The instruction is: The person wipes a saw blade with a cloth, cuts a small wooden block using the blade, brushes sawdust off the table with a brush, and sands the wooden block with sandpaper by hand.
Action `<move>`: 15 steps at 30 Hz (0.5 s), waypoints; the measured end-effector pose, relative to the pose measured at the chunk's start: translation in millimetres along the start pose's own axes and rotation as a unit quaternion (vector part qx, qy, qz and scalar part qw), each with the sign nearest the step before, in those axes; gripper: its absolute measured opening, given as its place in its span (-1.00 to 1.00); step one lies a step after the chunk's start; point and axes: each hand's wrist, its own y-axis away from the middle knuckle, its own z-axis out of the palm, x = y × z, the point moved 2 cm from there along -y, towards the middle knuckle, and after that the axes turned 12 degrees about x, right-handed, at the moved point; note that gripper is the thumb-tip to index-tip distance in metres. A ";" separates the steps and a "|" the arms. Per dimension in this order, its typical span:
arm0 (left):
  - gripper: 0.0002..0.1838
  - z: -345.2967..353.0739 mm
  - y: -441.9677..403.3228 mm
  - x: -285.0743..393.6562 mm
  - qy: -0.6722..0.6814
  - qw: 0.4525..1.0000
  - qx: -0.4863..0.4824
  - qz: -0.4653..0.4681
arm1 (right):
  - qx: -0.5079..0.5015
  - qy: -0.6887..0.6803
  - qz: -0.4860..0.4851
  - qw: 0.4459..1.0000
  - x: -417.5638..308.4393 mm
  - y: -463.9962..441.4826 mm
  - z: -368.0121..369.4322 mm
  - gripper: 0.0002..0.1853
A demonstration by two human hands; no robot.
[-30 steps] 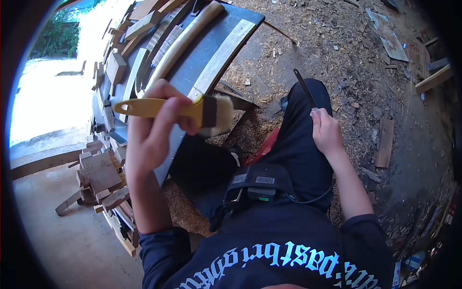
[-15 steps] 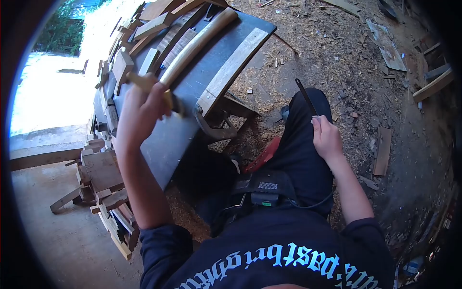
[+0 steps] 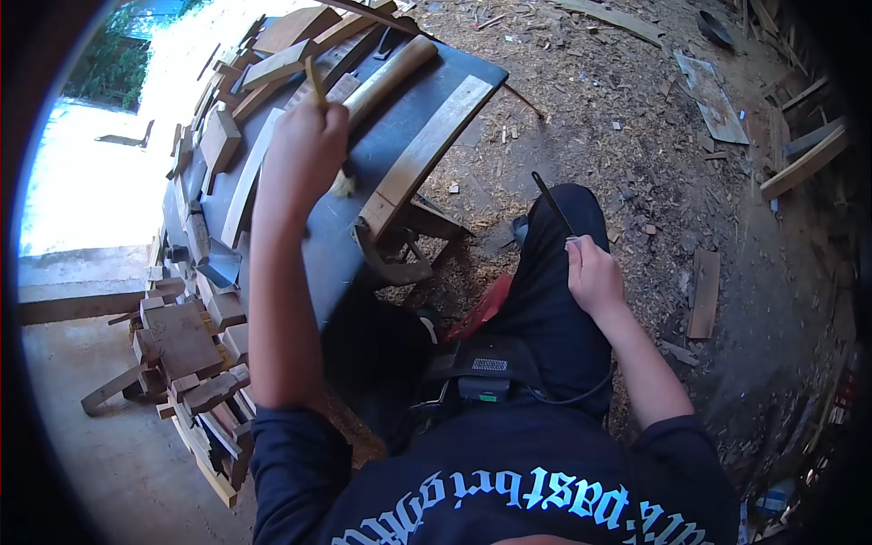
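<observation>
My left hand (image 3: 304, 145) is closed around a brush, held over the dark table top (image 3: 313, 272). Its yellowish handle (image 3: 314, 82) sticks up past my fist and its pale bristles (image 3: 343, 184) show below, close to the table surface. Beyond the hand lies a thick rounded length of wood (image 3: 400, 74), partly hidden by my fist. Above my right thigh, my right hand (image 3: 597, 280) pinches one end of a thin dark metal strip (image 3: 551, 204), like a hacksaw blade. The strip points up and away to the left.
A flat wooden board (image 3: 427, 150) runs along the table's right edge, with a metal clamp (image 3: 391, 261) at its near end. Wood offcuts (image 3: 218, 141) pile along the left side, more blocks (image 3: 182, 336) below. Shavings (image 3: 627, 154) cover the ground, where a plank (image 3: 704, 293) lies.
My left hand has moved right and turned, so the brush handle now points up instead of left. My right hand still holds the strip. The view has shifted slightly.
</observation>
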 end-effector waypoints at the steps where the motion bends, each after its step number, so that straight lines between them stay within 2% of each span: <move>1: -0.61 4.4 -3.8 11.8 0.052 0.998 0.030 -0.018 | 0.000 -0.003 -0.002 1.000 -2.0 -1.6 0.8 -0.75; 3: -0.69 6.2 -18.2 41.6 0.147 0.986 0.001 -0.083 | -0.004 -0.024 0.001 1.000 -1.7 -3.9 1.9 -0.75; 4: -0.61 37.3 -28.9 27.6 -0.081 0.950 0.112 0.280 | -0.006 -0.033 -0.002 0.999 -0.8 -7.1 2.3 -0.75; 5: -0.63 51.0 -33.6 42.0 -0.061 0.935 0.143 0.320 | -0.005 -0.036 -0.006 0.999 0.3 -9.7 3.2 -0.74; 6: -0.63 50.6 -39.5 71.9 0.077 0.982 0.092 0.149 | -0.003 -0.039 -0.009 0.999 1.7 -9.8 4.3 -0.74; 7: -0.54 58.0 -45.5 87.4 0.188 0.978 0.072 0.047 | -0.002 -0.043 -0.009 0.999 1.5 -9.1 4.1 -0.74; 8: -0.44 68.5 -54.2 96.2 0.219 0.969 0.069 0.093 | -0.006 -0.043 0.002 0.999 0.0 -9.1 2.1 -0.73; 9: -0.47 71.1 -56.6 106.0 0.327 0.943 0.006 0.058 | -0.008 -0.040 0.000 0.999 -0.9 -10.4 1.6 -0.73; 11: -0.45 69.3 -61.9 110.4 0.343 0.938 -0.018 0.047 | -0.006 -0.029 0.010 1.000 2.0 -6.8 -2.4 -0.73; 12: -0.46 55.8 -61.8 105.3 0.282 0.957 -0.002 0.063 | 0.001 -0.029 0.011 1.000 3.6 -4.8 -5.1 -0.72; 15: -0.42 41.2 -58.3 56.4 0.329 0.944 -0.005 0.036 | 0.015 -0.033 0.017 0.999 3.9 -4.0 -5.3 -0.72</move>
